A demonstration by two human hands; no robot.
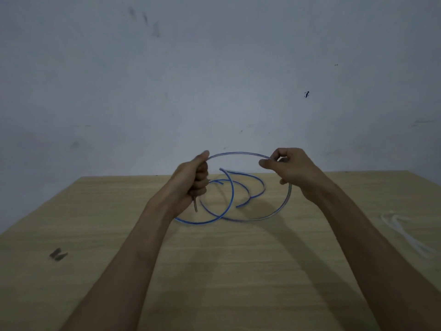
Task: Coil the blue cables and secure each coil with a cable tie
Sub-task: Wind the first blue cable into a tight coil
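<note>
Above the table (222, 278), left hand (198, 181) fists round the blue cable (238, 153), anchoring the coil; right hand (287, 168) pinches it further along, bending a loop. Remaining lengths (264, 188) lie on the table beneath.

Person, two arms in view above the tabletop (95, 211). Left forearm (133, 247): bare along its whole visible length, slender, broadening toward the near edge of the tabletop. Right forearm (350, 223): same condition, bare to the wrist. Left hand (191, 180) and right hand (292, 168): both bare. Light is dim; finer surface detail cannot be made out.
</note>
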